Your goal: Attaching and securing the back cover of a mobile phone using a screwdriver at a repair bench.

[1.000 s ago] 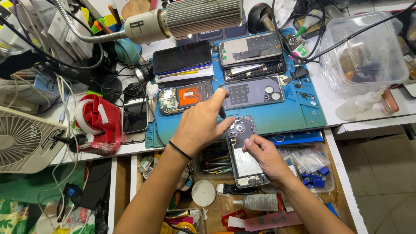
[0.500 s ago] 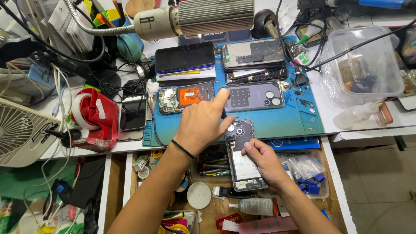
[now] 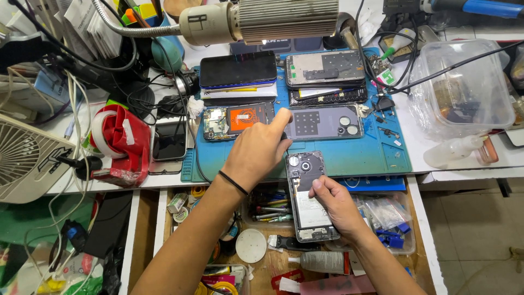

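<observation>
Right hand (image 3: pixel 335 205) grips opened phone (image 3: pixel 308 196) over drawer; left hand (image 3: pixel 256 153), fingers loosely extended, touches grey back cover (image 3: pixel 322 123). Weak grip risks dropping phone.

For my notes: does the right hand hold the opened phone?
Yes, the right hand grips the opened phone at its side, above the open drawer.

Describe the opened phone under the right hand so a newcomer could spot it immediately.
Start at the blue work mat on the bench and drop to its front edge, above the open drawer. The opened phone lies lengthwise there, half off the mat, with the right hand on its side. Unlike the phones and parts lying crosswise further back, it points away from the person, its back removed and its insides exposed.
</observation>
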